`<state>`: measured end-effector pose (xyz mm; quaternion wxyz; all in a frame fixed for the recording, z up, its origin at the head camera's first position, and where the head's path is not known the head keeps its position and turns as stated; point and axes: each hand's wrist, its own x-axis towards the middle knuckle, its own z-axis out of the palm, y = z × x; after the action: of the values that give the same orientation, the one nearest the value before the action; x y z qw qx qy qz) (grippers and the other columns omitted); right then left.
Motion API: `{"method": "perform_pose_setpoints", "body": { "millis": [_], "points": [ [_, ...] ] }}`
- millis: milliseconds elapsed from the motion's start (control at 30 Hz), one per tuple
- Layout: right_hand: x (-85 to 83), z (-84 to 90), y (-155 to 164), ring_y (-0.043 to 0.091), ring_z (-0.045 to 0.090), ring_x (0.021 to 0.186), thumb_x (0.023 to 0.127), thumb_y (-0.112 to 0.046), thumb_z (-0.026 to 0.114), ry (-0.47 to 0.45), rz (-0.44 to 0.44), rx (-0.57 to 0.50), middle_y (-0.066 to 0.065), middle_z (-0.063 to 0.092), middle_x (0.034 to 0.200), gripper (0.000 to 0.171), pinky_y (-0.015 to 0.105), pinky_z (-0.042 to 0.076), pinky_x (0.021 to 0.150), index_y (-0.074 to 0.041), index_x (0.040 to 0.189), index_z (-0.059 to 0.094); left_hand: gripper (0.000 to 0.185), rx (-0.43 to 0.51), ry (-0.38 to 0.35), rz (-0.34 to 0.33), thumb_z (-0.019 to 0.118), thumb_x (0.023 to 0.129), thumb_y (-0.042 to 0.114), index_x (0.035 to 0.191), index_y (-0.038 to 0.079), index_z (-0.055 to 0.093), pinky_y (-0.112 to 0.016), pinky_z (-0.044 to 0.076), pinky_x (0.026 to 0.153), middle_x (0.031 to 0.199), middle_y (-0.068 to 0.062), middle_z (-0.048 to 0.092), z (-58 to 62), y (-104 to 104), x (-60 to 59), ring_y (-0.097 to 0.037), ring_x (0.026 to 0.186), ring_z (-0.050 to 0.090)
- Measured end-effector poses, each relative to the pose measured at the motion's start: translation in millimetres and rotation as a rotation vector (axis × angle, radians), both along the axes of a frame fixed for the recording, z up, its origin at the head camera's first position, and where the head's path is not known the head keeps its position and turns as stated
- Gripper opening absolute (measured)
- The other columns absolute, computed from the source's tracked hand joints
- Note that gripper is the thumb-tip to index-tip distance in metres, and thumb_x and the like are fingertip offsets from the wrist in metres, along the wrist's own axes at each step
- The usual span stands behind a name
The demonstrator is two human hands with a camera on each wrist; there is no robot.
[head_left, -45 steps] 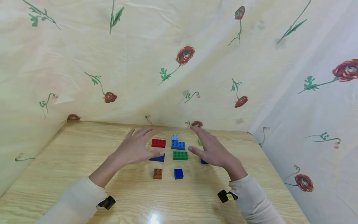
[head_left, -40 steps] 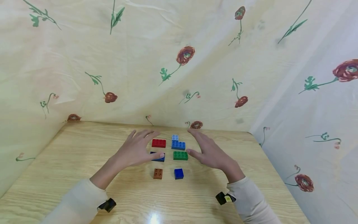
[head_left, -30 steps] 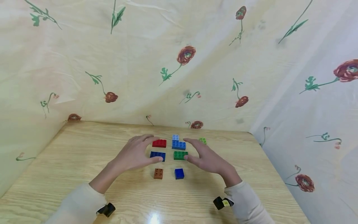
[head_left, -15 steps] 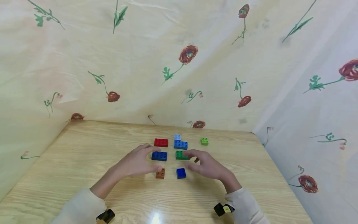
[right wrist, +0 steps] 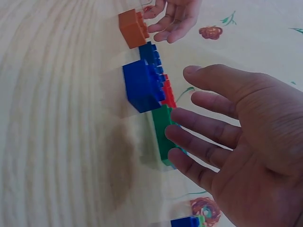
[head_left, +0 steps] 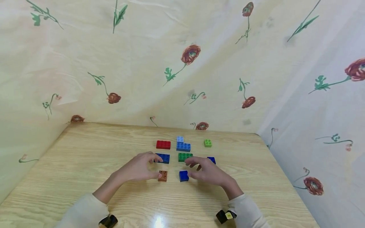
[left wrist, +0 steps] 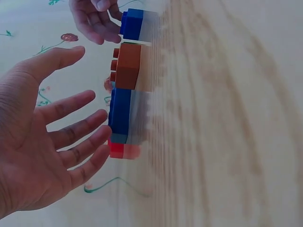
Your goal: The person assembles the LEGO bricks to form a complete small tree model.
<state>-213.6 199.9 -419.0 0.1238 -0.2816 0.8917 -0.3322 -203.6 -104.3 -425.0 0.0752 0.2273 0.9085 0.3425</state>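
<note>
Several toy bricks lie in rows on the wooden table [head_left: 85, 158]. My left hand [head_left: 154, 166] hovers open, its thumb beside the brown brick [head_left: 163, 176] and its fingers over the dark blue long brick [head_left: 163, 157]. In the left wrist view that hand [left wrist: 87, 80] is spread, fingertips close to the dark blue long brick [left wrist: 120, 111], with the brown brick [left wrist: 128, 64] near the thumb. My right hand [head_left: 189, 168] is open too, thumb beside the small blue brick [head_left: 183, 176], fingers by the green brick [head_left: 185, 156]. The right wrist view shows its fingers [right wrist: 189, 120] close to the green brick [right wrist: 163, 132].
Farther back lie a red brick [head_left: 163, 144], a blue long brick [head_left: 183, 146] with a light blue one [head_left: 180, 139] behind it, a lime brick [head_left: 208, 143] and a small dark blue brick [head_left: 211, 160]. Flowered cloth [head_left: 182, 63] walls the table at the back and right.
Both hands have drawn back toward me from the far bricks to the near row and lowered. The lime and small dark blue bricks are now uncovered.
</note>
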Motion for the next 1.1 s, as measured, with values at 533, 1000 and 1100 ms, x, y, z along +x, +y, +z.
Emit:
{"method": "perform_pose_setpoints", "body": {
  "millis": [533, 1000, 1100],
  "points": [
    [-0.2, -14.4, -3, 0.013, 0.059, 0.102, 0.085, -0.027, 0.073, -0.030, 0.006, 0.061, -0.009, 0.066, 0.113, 0.039, 0.033, 0.053, 0.089, -0.018, 0.123, 0.063, 0.042, 0.051, -0.045, -0.100, 0.080, 0.076, 0.033, 0.114, 0.019, 0.066, -0.026, 0.046, 0.078, 0.104, 0.008, 0.065, -16.2, -1, -5.2, -0.013, 0.092, 0.056],
    [-1.5, -20.0, -3, 0.010, 0.057, 0.100, 0.084, -0.029, 0.074, -0.021, -0.046, 0.081, -0.013, 0.065, 0.111, 0.029, 0.031, 0.051, 0.090, -0.027, 0.112, 0.067, 0.026, 0.116, -0.048, -0.083, 0.081, 0.076, 0.028, 0.096, 0.023, 0.066, -0.021, 0.047, 0.074, 0.094, 0.006, 0.065, -29.8, -3, -10.4, -0.012, 0.083, 0.056],
    [-1.8, -21.8, -2, 0.011, 0.057, 0.099, 0.085, -0.029, 0.074, -0.009, -0.048, 0.071, -0.012, 0.065, 0.111, 0.028, 0.029, 0.050, 0.088, -0.026, 0.112, 0.067, 0.026, 0.116, -0.049, -0.085, 0.081, 0.076, 0.029, 0.096, 0.024, 0.065, -0.022, 0.048, 0.073, 0.094, 0.007, 0.065, -31.9, -2, -11.1, -0.011, 0.083, 0.056]
  ]
}}
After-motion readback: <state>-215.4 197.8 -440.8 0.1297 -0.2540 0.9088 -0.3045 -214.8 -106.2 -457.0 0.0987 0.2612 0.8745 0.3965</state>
